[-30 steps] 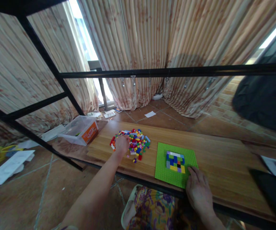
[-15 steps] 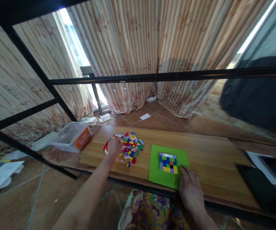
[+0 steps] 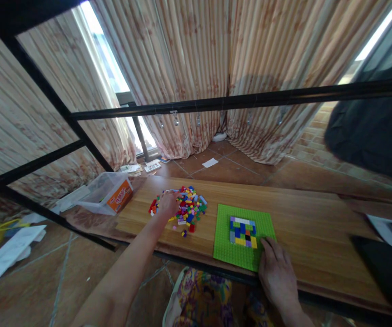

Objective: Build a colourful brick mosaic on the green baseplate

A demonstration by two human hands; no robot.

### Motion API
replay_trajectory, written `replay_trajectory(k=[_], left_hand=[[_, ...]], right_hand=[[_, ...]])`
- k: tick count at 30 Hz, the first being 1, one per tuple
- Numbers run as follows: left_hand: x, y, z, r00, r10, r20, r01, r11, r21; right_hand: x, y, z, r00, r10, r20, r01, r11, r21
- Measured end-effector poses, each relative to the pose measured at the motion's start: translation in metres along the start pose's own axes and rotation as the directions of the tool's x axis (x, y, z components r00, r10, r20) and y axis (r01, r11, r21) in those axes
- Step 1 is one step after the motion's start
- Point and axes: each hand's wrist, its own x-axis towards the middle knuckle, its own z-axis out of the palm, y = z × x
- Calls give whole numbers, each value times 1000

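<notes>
On the left of the table, my left hand [image 3: 169,203] reaches over a pile of small toy building bricks [image 3: 191,202] in many colours. Its fingertips are among the bricks and blurred, so what they hold, if anything, cannot be made out. My right hand [image 3: 277,270] grips the front right edge of a green baseplate [image 3: 225,250], fingers bent over it and hiding part of that edge. Near the plate's middle sits a flat block of joined bricks [image 3: 242,231] in blue, yellow, white, grey, green and black, just left of my right fingertips.
A clear plastic box [image 3: 102,193] with an orange label stands at the table's left end. Dark flat devices [image 3: 379,268] and white paper lie at the right. A black metal bar [image 3: 196,106] crosses beyond the wooden table [image 3: 305,218]. Curtains hang behind.
My left hand has shifted slightly right and up within the brick pile. My right hand stays at the baseplate's edge. The whole view has turned a little.
</notes>
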Motion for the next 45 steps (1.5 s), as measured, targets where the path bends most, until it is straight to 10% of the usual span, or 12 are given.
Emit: replay_trajectory(k=[45], left_hand=[[-23, 36, 3, 990, -106, -95, 58, 911, -408]], right_hand=[[4, -7, -3, 995, 97, 8, -98, 990, 105]])
